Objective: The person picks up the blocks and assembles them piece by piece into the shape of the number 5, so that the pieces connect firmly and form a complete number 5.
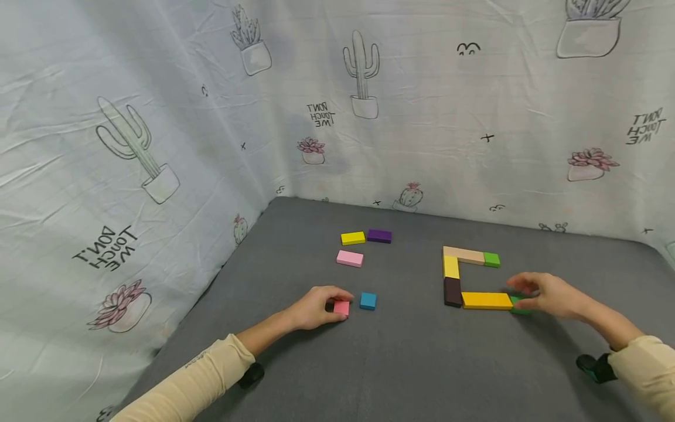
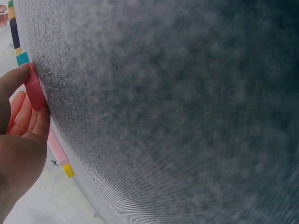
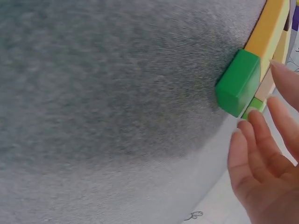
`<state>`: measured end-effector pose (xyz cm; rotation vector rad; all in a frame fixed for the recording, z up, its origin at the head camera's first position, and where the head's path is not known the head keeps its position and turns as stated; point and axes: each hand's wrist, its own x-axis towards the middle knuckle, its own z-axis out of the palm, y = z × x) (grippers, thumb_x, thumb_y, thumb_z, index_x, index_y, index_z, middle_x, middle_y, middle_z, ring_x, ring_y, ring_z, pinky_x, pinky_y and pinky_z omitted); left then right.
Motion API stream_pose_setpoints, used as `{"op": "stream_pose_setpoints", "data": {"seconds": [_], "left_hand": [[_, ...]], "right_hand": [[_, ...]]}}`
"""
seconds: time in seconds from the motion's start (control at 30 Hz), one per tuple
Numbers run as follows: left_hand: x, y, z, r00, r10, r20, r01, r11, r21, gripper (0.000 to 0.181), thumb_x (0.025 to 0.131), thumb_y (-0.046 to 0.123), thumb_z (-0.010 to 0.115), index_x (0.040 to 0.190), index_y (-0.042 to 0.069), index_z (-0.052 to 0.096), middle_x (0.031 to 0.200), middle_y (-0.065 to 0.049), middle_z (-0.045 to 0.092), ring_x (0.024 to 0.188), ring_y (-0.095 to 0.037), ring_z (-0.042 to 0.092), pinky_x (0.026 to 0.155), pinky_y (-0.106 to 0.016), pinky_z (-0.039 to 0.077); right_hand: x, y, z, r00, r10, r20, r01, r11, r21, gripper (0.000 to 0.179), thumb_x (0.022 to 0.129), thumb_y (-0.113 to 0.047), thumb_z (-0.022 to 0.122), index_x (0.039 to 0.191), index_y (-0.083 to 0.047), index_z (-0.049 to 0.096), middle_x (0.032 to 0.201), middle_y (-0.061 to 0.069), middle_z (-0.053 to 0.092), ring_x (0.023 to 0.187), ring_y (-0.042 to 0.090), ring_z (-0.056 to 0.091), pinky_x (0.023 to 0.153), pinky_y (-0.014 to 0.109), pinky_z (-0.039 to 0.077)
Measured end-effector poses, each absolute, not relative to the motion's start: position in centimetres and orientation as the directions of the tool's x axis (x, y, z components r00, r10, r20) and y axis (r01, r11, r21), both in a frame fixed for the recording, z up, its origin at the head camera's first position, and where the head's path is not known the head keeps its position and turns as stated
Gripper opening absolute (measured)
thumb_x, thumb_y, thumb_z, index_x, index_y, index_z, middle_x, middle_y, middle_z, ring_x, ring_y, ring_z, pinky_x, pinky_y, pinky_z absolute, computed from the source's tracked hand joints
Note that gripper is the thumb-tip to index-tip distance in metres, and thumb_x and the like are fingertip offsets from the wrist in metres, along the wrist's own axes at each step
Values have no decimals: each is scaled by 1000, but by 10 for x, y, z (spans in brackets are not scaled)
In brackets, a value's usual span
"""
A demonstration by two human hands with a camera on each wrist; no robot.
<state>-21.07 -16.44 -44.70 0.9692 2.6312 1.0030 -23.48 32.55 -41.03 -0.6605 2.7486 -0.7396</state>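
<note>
My left hand [image 1: 318, 307] pinches a coral-pink block [image 1: 341, 308] between thumb and fingers at the table surface; the left wrist view shows the same coral block [image 2: 34, 87] in its grip. Just right of it lies a blue block [image 1: 368, 301]. Beside a dark green block [image 3: 239, 83] is my right hand [image 1: 548, 296], its fingers spread and nothing held between them. That green block touches the end of a long orange-yellow block [image 1: 486, 300]. A dark brown block [image 1: 452, 291], a yellow block [image 1: 450, 266], a tan block [image 1: 464, 255] and a light green block [image 1: 491, 259] continue the C-shaped row.
Toward the back of the grey table [image 1: 401, 363] lie a light pink block [image 1: 350, 258], a bright yellow block [image 1: 353, 238] and a purple block [image 1: 379, 235]. A white curtain [image 1: 432, 117] printed with cacti hangs behind the table and along its left side.
</note>
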Motion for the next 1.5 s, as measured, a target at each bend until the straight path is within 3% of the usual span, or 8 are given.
{"op": "stream_pose_setpoints", "data": {"seconds": [0.17, 0.4, 0.57, 0.7, 1.03, 1.5], "left_hand": [[-211, -164, -447, -779, 622, 77, 515, 564, 646, 38, 86, 10, 72, 121, 0, 62, 118, -8, 63, 105, -18, 58, 91, -27, 47], [-210, -165, -446, -780, 621, 74, 514, 569, 642, 38, 86, 10, 72, 121, 1, 62, 118, -7, 63, 105, -17, 58, 91, -26, 47], [-210, -165, -447, -774, 627, 92, 530, 561, 636, 37, 86, 9, 72, 120, 1, 62, 117, -8, 63, 105, -17, 58, 90, -26, 47], [-210, -165, -448, -773, 626, 106, 534, 551, 641, 36, 85, 8, 73, 119, 1, 63, 115, -7, 64, 103, -15, 58, 89, -25, 47], [-210, -166, -449, -775, 623, 104, 531, 554, 641, 36, 84, 8, 73, 118, 1, 63, 115, -7, 64, 102, -14, 59, 89, -23, 47], [-210, -167, -448, -773, 626, 103, 538, 561, 629, 35, 85, 9, 73, 119, 2, 64, 115, -6, 64, 102, -13, 58, 89, -23, 46]], "right_hand": [[-240, 322, -409, -862, -490, -133, -357, 772, -526, 44, 83, -18, 75, 115, 9, 59, 109, 21, 61, 98, 40, 57, 77, 51, 50], [-252, 312, -396, -883, -448, -140, -306, 776, -551, 47, 95, -27, 60, 123, 11, 53, 113, 24, 59, 101, 40, 56, 77, 50, 50], [-273, 294, -382, -901, -404, -160, -206, 722, -661, 56, 102, -35, 46, 133, 12, 43, 123, 30, 51, 106, 42, 53, 83, 52, 49], [-292, 275, -374, -890, -423, -171, -145, 618, -773, 63, 103, -38, 40, 139, 12, 32, 131, 34, 42, 117, 46, 45, 94, 56, 41], [-330, 221, -370, -865, -473, -167, -82, 463, -883, 72, 102, -43, 39, 145, 11, 19, 137, 35, 35, 127, 46, 35, 103, 51, 33], [-364, 156, -385, -852, -495, -171, -6, 335, -942, 65, 104, -36, 36, 146, 10, 19, 144, 35, 27, 133, 44, 27, 108, 49, 26]]}}
